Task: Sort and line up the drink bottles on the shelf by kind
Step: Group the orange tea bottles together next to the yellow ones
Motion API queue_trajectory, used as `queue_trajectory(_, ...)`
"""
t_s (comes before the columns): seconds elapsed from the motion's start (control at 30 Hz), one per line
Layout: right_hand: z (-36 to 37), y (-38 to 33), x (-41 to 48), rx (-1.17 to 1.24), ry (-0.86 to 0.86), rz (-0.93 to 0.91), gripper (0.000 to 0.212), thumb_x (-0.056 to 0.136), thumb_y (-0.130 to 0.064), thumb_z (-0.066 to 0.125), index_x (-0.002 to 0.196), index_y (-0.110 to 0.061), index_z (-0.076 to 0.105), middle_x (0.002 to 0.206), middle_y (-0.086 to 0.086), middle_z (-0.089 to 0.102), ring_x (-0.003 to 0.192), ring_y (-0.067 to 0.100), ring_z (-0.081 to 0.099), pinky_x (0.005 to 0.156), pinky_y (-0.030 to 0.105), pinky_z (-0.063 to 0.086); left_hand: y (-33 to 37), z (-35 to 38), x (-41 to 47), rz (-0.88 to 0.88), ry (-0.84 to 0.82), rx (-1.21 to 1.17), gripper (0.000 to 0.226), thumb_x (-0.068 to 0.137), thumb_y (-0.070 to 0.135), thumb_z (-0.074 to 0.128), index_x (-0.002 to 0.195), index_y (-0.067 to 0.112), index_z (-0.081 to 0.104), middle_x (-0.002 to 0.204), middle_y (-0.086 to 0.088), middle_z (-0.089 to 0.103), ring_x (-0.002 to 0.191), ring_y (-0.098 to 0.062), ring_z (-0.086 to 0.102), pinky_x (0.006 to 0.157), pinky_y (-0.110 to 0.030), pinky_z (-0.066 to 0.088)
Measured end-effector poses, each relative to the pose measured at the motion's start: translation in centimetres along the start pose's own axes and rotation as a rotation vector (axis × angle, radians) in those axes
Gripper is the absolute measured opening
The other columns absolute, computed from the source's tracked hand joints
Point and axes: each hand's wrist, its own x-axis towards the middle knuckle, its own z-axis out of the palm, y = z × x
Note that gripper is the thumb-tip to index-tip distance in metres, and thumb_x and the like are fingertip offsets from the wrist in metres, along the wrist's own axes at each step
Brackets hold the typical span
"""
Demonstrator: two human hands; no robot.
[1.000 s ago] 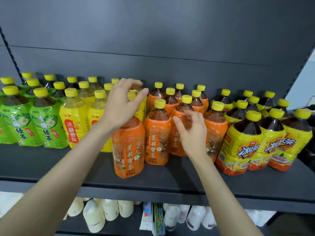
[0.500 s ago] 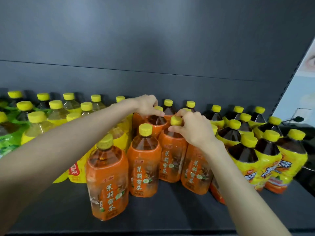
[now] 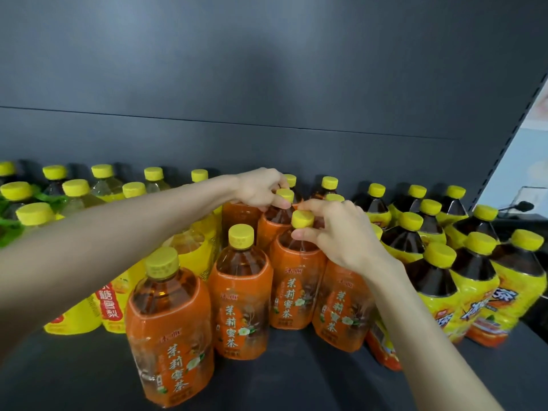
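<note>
Orange-labelled tea bottles with yellow caps fill the middle of the dark shelf [image 3: 296, 378]. The nearest orange bottle [image 3: 170, 327] stands out in front, with another [image 3: 241, 298] just behind it. My left hand [image 3: 259, 188] reaches over them and pinches the cap of a rear orange bottle [image 3: 274, 222]. My right hand [image 3: 341, 235] grips the cap and neck of the orange bottle [image 3: 296, 286] in front of that one. Another orange bottle [image 3: 341, 304] stands under my right wrist.
Yellow-labelled pale drinks [image 3: 112, 304] and green-labelled bottles [image 3: 12, 221] stand at the left. Dark tea bottles with yellow labels [image 3: 444, 289] crowd the right. The shelf's dark back panel [image 3: 267, 114] rises close behind. Bare shelf lies at the front.
Both hands went from the bottles' bodies up to caps deeper in the orange group. The view moved closer and higher over the shelf.
</note>
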Motion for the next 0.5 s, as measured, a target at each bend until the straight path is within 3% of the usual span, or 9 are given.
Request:
queue_trajectory(0.27,0.3,0.3,0.2,-0.007,-0.002,-0.021,0.046,0.083,-0.045,0.069,0.126,-0.029,0.06,0.099,0.003,0.072,0.096,0.031,0.063,0.075,0.04,0.051,0.5,0.9,2.0,0.11,-0.032,0.0,0.019,0.093,0.017,0.058,0.111,0.009,0.055,0.106,-0.014,0.067,0.095,-0.034,0.064,0.082,-0.046,0.055)
queue_trajectory(0.4,0.3,0.1,0.0,-0.036,0.007,-0.028,0.048,0.082,-0.043,0.07,0.127,-0.029,0.059,0.102,0.005,0.07,0.098,0.033,0.062,0.074,0.04,0.049,-0.2,0.2,1.0,0.076,-0.141,-0.121,0.031,0.098,0.019,0.05,0.127,0.009,0.049,0.117,-0.005,0.062,0.097,-0.009,0.06,0.084,-0.025,0.051)
queue_trajectory(0.5,-0.2,-0.4,-0.4,-0.007,0.013,-0.023,0.044,0.083,-0.038,0.071,0.123,-0.021,0.062,0.115,0.003,0.065,0.107,0.028,0.058,0.083,0.043,0.05,-0.5,-1.0,-1.1,0.041,-0.072,-0.118,0.035,0.099,0.022,0.047,0.132,0.011,0.05,0.118,-0.002,0.06,0.105,-0.01,0.059,0.086,-0.022,0.05)
